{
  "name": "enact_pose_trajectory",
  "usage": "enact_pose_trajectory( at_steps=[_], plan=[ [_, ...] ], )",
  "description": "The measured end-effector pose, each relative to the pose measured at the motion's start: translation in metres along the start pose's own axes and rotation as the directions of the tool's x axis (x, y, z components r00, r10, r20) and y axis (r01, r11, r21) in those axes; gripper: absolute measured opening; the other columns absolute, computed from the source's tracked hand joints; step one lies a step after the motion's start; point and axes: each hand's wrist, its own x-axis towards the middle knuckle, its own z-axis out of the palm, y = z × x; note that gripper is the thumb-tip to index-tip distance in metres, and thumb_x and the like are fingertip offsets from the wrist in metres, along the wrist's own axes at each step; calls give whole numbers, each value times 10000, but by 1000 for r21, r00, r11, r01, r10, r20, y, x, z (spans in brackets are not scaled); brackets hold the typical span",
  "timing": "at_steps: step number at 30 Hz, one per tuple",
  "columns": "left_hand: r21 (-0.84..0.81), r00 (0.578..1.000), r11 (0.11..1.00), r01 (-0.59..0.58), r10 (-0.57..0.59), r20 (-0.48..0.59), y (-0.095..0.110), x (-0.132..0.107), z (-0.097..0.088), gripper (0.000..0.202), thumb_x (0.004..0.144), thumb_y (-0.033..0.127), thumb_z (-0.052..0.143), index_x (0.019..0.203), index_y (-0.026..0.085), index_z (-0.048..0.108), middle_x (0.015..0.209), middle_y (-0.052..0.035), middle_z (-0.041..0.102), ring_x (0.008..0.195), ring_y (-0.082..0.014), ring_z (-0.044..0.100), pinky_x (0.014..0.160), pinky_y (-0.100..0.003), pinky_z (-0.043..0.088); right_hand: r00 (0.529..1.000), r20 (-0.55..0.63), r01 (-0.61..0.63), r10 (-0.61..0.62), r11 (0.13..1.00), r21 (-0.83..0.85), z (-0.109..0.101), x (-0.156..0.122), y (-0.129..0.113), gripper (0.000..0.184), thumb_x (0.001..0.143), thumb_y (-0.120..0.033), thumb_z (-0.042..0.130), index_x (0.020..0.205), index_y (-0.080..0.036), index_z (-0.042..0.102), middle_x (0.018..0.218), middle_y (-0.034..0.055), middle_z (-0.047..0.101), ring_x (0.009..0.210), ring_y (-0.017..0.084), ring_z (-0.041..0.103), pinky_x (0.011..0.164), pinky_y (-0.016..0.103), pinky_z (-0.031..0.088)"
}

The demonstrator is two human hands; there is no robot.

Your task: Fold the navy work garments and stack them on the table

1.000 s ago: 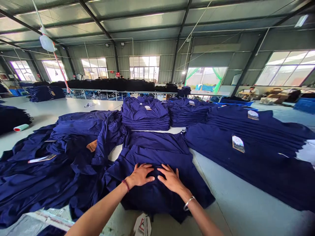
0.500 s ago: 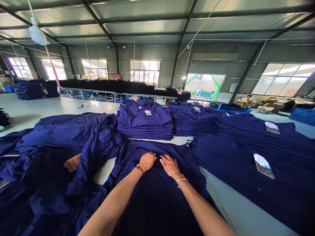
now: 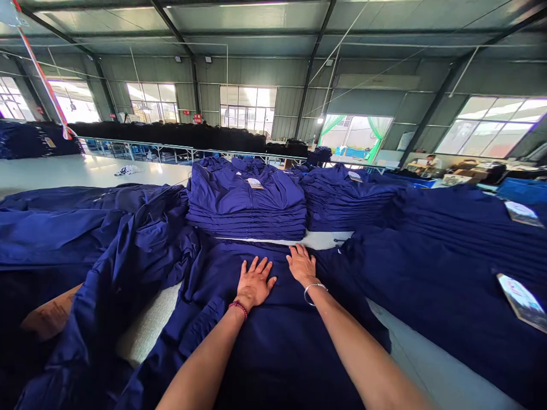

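Note:
A navy garment (image 3: 294, 336) lies spread on the table right in front of me, a sleeve-like part bunched on its left. My left hand (image 3: 255, 281), with a red bead bracelet at the wrist, rests flat on the cloth, fingers spread. Farther up, near the garment's far edge, my right hand (image 3: 301, 264) lies palm down with its fingers stretched forward; a silver bangle circles that wrist. Neither hand grips anything. Just beyond the far edge stands a stack of folded navy garments (image 3: 248, 199) with a tag on top.
Loose navy garments (image 3: 141, 222) heap up on the left, with a brown tag (image 3: 55, 310) among them. More folded stacks (image 3: 444, 267) line the right side. Pale tabletop (image 3: 160, 319) shows between the piles. Behind, dark goods (image 3: 171, 136) cover a long rack; a person (image 3: 431, 162) sits far right.
My left hand has opened out from bent fingers to a flat spread. My right hand has slid forward towards the garment's far edge. The camera view has tilted down and moved closer.

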Motion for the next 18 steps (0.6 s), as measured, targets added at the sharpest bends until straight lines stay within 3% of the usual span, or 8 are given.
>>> enact_pose_trajectory(
  at_steps=[4, 9, 13, 16, 18],
  plan=[
    [9, 1000, 1000, -2, 2, -6, -1, 2, 3, 565, 994, 528, 287, 1523, 337, 342, 1586, -24, 362, 1489, -314, 227, 1186, -641, 114, 992, 19, 123, -123, 992, -2, 7, 24, -10, 486, 990, -263, 306, 1454, -305, 443, 1557, 39, 410, 1477, 218, 244, 1175, 521, 164],
    [13, 999, 1000, 6, -6, -51, -2, 1, 4, 626, 974, 544, 340, 1546, 294, 294, 1617, -59, 288, 1494, -331, 209, 1181, -627, 184, 987, 13, 158, -158, 987, -26, -2, 33, -21, 411, 948, -265, 457, 1343, -269, 571, 1360, 115, 586, 1285, 263, 501, 1140, 510, 251],
    [5, 961, 999, 50, -47, -272, 1, -2, -2, 778, 936, 400, 480, 1587, 205, 101, 1662, -111, 73, 1519, -338, 53, 1159, -557, 299, 968, -39, 245, -247, 968, -56, -29, 10, -30, 296, 912, -205, 524, 1176, -243, 653, 1234, 112, 632, 1191, 247, 546, 1029, 378, 395],
    [53, 930, 995, 85, -61, -362, -1, -1, -17, 765, 890, 121, 422, 1583, 223, 113, 1665, -72, 99, 1525, -296, 24, 1187, -534, 259, 937, -78, 334, -341, 939, -85, -51, -22, -33, 326, 934, -140, 428, 1135, -273, 648, 1173, 88, 643, 1088, 210, 581, 919, 303, 442],
    [107, 926, 991, 84, -38, -377, -4, 0, -35, 769, 848, 24, 379, 1558, 271, 222, 1656, -34, 166, 1526, -280, 48, 1194, -546, 235, 902, -93, 411, -422, 904, -121, -63, -45, -31, 358, 934, -107, 385, 1098, -285, 650, 1110, 79, 655, 991, 200, 607, 840, 289, 456]
  ],
)
